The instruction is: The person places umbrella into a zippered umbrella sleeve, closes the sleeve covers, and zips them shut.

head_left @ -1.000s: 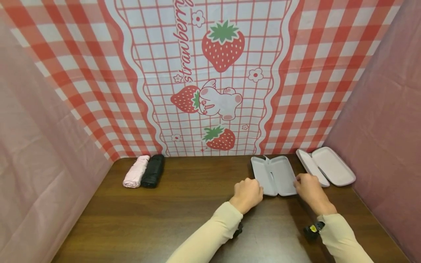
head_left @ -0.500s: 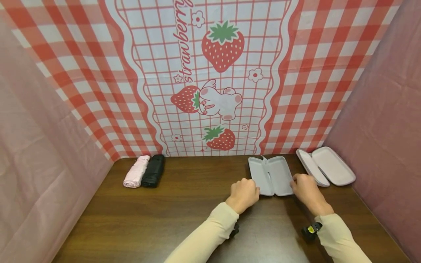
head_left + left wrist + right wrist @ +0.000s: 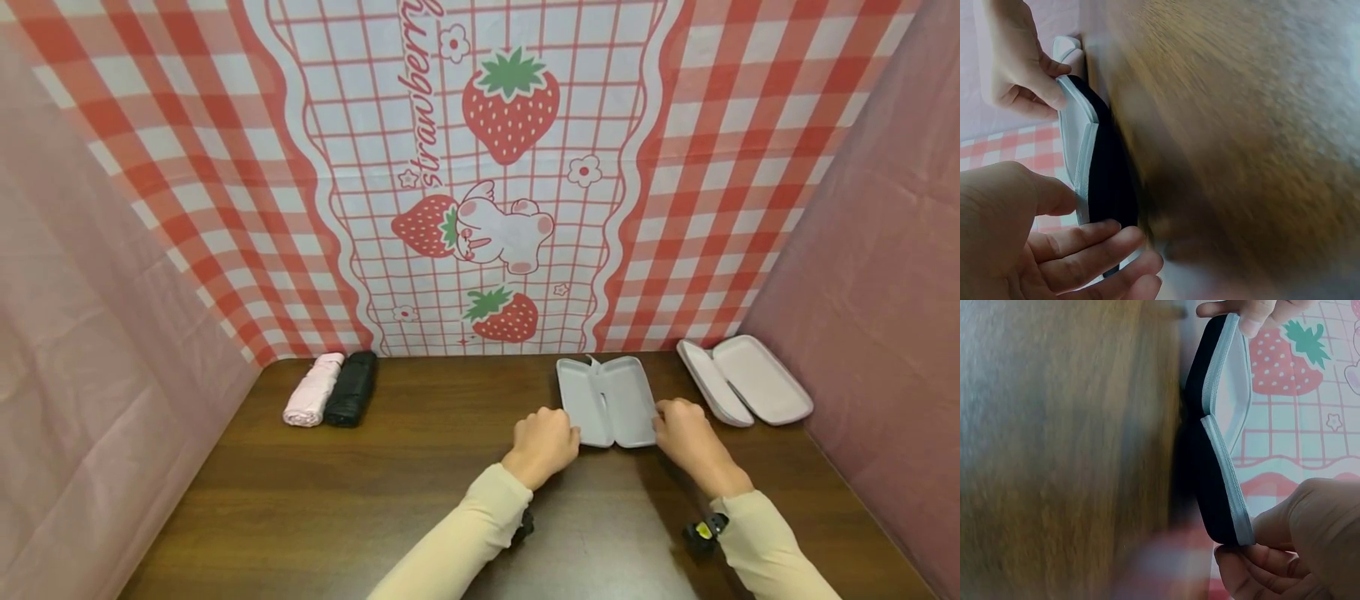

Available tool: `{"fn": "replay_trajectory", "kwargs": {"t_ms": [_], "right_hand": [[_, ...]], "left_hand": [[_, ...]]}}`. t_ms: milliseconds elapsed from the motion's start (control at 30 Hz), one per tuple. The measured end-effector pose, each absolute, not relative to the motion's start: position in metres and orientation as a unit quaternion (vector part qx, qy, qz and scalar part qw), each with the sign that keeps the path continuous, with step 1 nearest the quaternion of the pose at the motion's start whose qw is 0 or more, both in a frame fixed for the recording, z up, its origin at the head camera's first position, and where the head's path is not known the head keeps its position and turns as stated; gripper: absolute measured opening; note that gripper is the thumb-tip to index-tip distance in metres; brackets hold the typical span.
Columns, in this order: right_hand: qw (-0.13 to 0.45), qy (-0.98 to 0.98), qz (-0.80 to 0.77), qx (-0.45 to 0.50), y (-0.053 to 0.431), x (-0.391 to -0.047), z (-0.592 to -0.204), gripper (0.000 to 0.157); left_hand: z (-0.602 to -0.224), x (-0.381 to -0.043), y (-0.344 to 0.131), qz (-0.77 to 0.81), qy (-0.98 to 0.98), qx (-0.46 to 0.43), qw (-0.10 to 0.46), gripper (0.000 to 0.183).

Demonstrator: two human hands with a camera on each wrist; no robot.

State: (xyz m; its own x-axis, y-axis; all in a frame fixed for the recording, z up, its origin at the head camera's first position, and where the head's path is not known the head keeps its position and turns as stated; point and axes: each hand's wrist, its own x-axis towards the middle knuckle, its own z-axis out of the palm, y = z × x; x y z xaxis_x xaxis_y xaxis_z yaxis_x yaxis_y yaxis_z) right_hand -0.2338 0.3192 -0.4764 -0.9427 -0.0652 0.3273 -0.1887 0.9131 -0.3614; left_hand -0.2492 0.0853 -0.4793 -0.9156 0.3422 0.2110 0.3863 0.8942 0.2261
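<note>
An unfolded zip case [image 3: 630,400], pale grey inside and black outside, lies spread at the back right of the table in the head view. My left hand [image 3: 543,447] pinches the rim of its left half between thumb and fingers. On the opposite side, my right hand [image 3: 688,435] pinches the right half's rim. From the right wrist view, the zip edge [image 3: 1229,481] and the black shell [image 3: 1213,487] show side-on, the two halves meeting at a fold. The left wrist view shows both hands on the same case [image 3: 1104,169], its shell low over the wood.
A second unfolded case [image 3: 761,379], pale pinkish inside, sits in the back right corner. At the back left lie a pink roll [image 3: 313,390] and a black roll [image 3: 351,390], side by side. A checked strawberry cloth [image 3: 506,208] hangs behind the wooden table [image 3: 337,500].
Both hands have shifted the unfolded zip case a little to the left, away from the second case. Their hold on its two rims stays the same.
</note>
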Motion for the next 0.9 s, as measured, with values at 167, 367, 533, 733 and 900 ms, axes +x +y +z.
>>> {"fn": "replay_trajectory", "kwargs": {"t_ms": [167, 367, 533, 733, 900], "right_hand": [[0.165, -0.964, 0.195, 0.074, 0.313, -0.232, -0.476, 0.015], [0.171, -0.962, 0.197, 0.082, 0.306, -0.232, -0.477, 0.015], [0.172, -0.962, 0.196, 0.083, 0.300, -0.231, -0.477, 0.008], [0.181, -0.960, 0.194, 0.085, 0.293, -0.232, -0.476, 0.010], [0.183, -0.960, 0.196, 0.083, 0.287, -0.233, -0.475, 0.016]], "left_hand": [[-0.480, -0.249, 0.079, -0.142, -0.968, -0.187, 0.087, 0.040], [-0.480, -0.247, 0.071, -0.153, -0.967, -0.186, 0.083, 0.045], [-0.480, -0.245, 0.066, -0.161, -0.965, -0.187, 0.089, 0.045], [-0.482, -0.243, 0.061, -0.161, -0.965, -0.179, 0.103, 0.044], [-0.483, -0.241, 0.057, -0.161, -0.965, -0.172, 0.112, 0.043]]}}
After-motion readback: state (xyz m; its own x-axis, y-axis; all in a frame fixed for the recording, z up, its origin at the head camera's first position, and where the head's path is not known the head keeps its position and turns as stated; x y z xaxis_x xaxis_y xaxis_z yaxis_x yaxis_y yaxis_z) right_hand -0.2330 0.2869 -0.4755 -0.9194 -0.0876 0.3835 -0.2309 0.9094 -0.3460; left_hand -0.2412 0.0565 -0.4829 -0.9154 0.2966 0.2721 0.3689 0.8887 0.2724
